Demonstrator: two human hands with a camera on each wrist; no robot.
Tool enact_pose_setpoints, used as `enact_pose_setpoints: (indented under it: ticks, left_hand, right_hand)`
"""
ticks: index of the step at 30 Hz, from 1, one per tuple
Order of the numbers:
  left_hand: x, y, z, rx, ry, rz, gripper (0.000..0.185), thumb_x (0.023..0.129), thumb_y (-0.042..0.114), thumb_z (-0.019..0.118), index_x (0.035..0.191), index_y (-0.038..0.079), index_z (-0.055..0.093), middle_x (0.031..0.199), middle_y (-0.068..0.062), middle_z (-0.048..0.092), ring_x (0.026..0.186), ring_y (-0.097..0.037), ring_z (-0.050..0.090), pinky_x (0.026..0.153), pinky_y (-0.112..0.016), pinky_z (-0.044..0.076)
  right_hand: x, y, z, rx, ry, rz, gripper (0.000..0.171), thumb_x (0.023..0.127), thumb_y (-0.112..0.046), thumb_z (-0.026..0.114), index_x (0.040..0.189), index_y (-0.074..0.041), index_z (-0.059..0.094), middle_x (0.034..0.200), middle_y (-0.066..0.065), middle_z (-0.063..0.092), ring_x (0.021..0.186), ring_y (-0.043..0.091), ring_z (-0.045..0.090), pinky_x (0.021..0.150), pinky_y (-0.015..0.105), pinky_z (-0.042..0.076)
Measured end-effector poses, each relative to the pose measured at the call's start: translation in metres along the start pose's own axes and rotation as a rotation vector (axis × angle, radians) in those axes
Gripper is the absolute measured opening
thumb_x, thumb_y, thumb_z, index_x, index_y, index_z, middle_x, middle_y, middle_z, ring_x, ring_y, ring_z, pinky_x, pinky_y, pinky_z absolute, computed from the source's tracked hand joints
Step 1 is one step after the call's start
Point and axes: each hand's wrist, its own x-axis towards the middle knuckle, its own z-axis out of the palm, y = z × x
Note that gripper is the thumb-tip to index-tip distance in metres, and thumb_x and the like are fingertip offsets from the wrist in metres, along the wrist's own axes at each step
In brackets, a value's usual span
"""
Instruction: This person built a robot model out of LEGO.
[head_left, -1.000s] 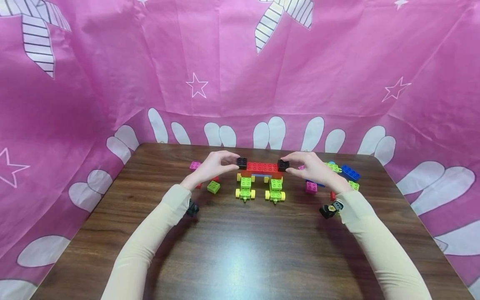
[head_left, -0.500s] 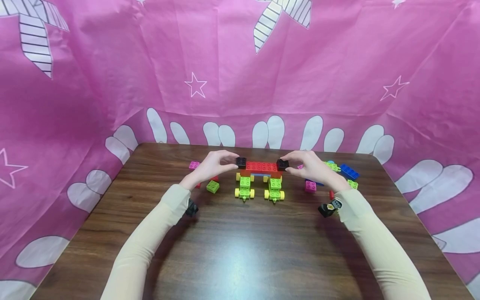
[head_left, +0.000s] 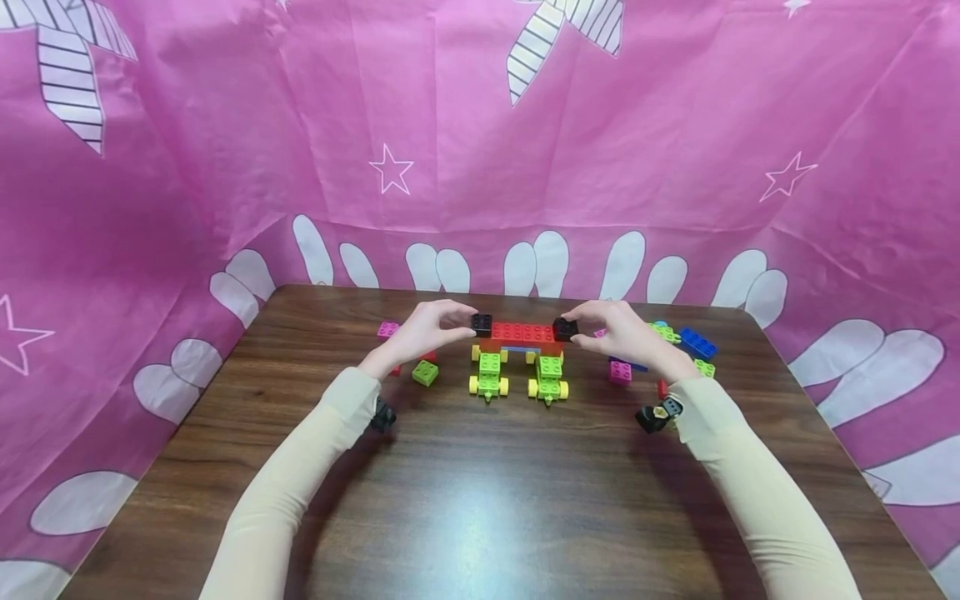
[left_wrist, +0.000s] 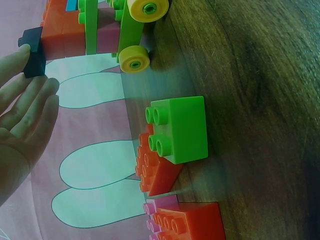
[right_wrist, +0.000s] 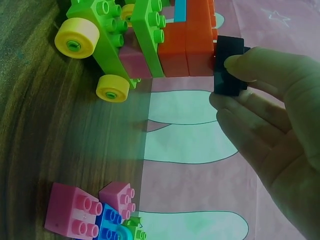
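Observation:
A toy brick build stands near the back of the table, with red bricks point(head_left: 522, 333) across its top. Under them are two lime-green wheeled bases point(head_left: 489, 383) with yellow wheels point(left_wrist: 135, 59). My left hand point(head_left: 425, 331) pinches a black brick point(head_left: 482, 324) at the left end of the red row. At the right end, another black brick point(head_left: 564, 328) is between the thumb and fingers of my right hand point(head_left: 618, 329). Both wrist views show each black brick against the top of the red bricks; whether they are fully pressed down cannot be told.
Left of the build lie a green brick point(left_wrist: 182, 130), red bricks point(left_wrist: 192, 222) and a pink brick point(head_left: 388, 330). On the right are pink bricks point(right_wrist: 70, 210), a blue brick point(head_left: 698, 342) and green pieces point(head_left: 704, 368). A pink patterned cloth point(head_left: 480, 150) hangs behind the table point(head_left: 480, 500).

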Motion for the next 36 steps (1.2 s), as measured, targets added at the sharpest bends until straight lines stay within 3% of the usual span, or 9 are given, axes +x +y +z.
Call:
enact_pose_setpoints:
  ticks: [5,13,21,30,36]
  left_hand:
    - [0.000,0.001,-0.001,-0.005,-0.002,-0.005,0.038,0.091,0.020,0.072,0.125,0.007,0.067,0.118,-0.011,0.072,0.108,-0.023,0.069,0.098,-0.039,0.055]
    - [-0.001,0.002,-0.001,-0.010,0.003,0.001,0.038,0.091,0.020,0.072,0.125,0.006,0.067,0.117,-0.012,0.072,0.108,-0.024,0.069,0.098,-0.040,0.055]
    - [0.000,0.001,0.000,-0.003,0.001,0.003,0.037,0.091,0.020,0.072,0.125,0.006,0.067,0.117,-0.012,0.072,0.108,-0.024,0.069,0.098,-0.039,0.055]
    - [-0.001,0.002,0.000,-0.006,0.001,-0.005,0.038,0.091,0.020,0.072,0.125,0.007,0.067,0.117,-0.011,0.072,0.107,-0.023,0.069,0.098,-0.039,0.055]
    - [-0.001,0.000,0.000,-0.014,0.000,-0.005,0.037,0.091,0.021,0.073,0.125,0.007,0.067,0.117,-0.011,0.073,0.108,-0.023,0.069,0.098,-0.039,0.055]
  right_hand:
    - [0.002,-0.001,-0.001,-0.008,-0.008,-0.015,0.034,0.086,-0.009,0.075,0.119,-0.005,0.070,0.115,0.012,0.074,0.106,0.028,0.068,0.089,0.047,0.057]
    - [0.009,-0.009,-0.006,-0.066,-0.049,-0.019,0.030,0.083,-0.008,0.076,0.113,-0.004,0.072,0.106,0.011,0.074,0.085,0.018,0.064,0.070,0.028,0.055]
    - [0.012,-0.015,-0.006,-0.118,-0.079,0.001,0.030,0.082,-0.010,0.076,0.111,-0.002,0.072,0.104,0.012,0.073,0.083,0.018,0.063,0.072,0.032,0.055]
    - [0.009,-0.012,-0.003,-0.091,-0.076,0.013,0.031,0.084,-0.009,0.075,0.114,-0.001,0.071,0.105,0.013,0.073,0.082,0.019,0.062,0.067,0.027,0.053]
    - [0.006,-0.013,-0.002,-0.090,-0.069,0.019,0.033,0.088,-0.013,0.073,0.119,-0.002,0.069,0.112,0.014,0.072,0.094,0.025,0.066,0.076,0.038,0.055]
